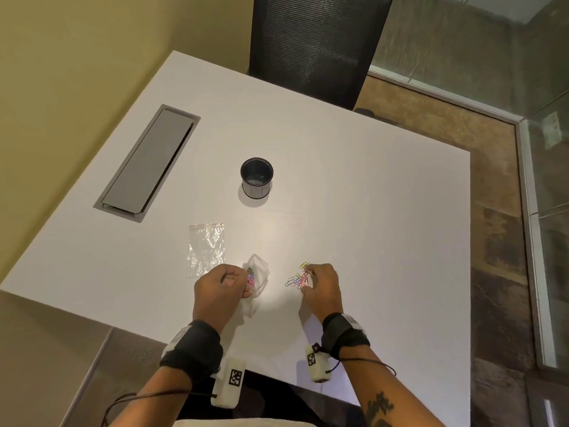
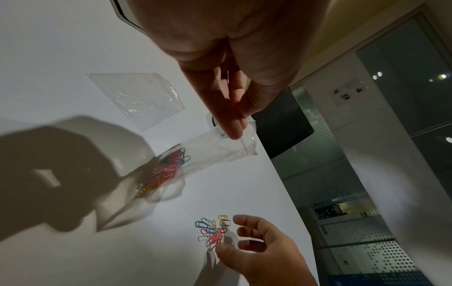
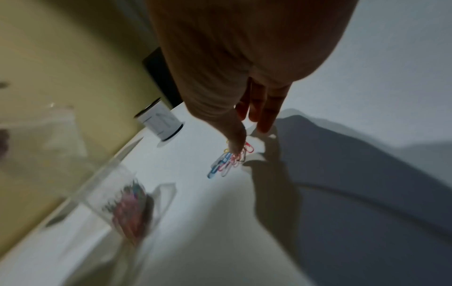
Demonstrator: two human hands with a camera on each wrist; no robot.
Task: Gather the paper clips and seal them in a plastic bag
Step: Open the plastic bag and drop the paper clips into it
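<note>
on the white table (image 1: 354,195), my left hand (image 1: 218,288) pinched the part-filled bag (image 1: 257,277); right of the bag, my right hand (image 1: 321,286) reached, fingers loose, over unbagged clips (image 1: 297,280); sealing remained.

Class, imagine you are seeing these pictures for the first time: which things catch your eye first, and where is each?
The bright heap of coloured paper clips on the white table, under the right hand. Next, the small clear plastic bag already holding clips, pinched at its mouth by the left hand. Behind them stands a black round cup, mid-table.
</note>
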